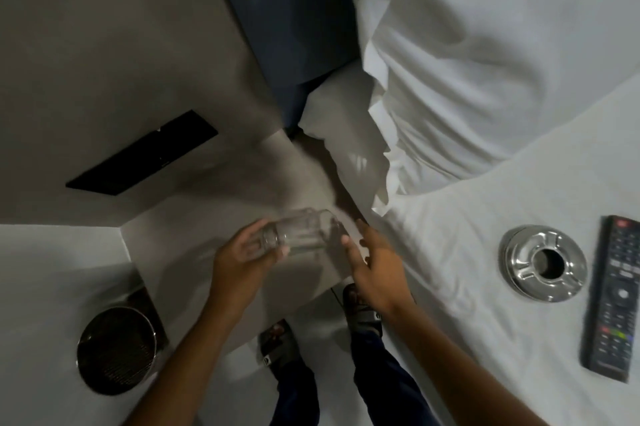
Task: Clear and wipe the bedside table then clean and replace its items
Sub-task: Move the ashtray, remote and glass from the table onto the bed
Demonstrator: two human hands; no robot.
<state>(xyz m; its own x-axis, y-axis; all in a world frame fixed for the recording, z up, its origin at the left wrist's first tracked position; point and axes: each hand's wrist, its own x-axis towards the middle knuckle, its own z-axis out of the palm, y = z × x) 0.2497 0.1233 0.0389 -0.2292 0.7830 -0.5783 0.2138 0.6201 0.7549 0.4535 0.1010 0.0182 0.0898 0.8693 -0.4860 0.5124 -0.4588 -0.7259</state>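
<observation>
left hand [242, 249] wrapped round a tipped clear glass [299, 228], right hand [372, 261] open, fingers spread, just beside its other end

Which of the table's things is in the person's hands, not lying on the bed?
The clear glass; the metal ashtray and black remote lie on the bedsheet.

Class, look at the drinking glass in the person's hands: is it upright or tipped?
Tipped. The glass lies roughly sideways, held by the left hand, above the bedside table.
</observation>
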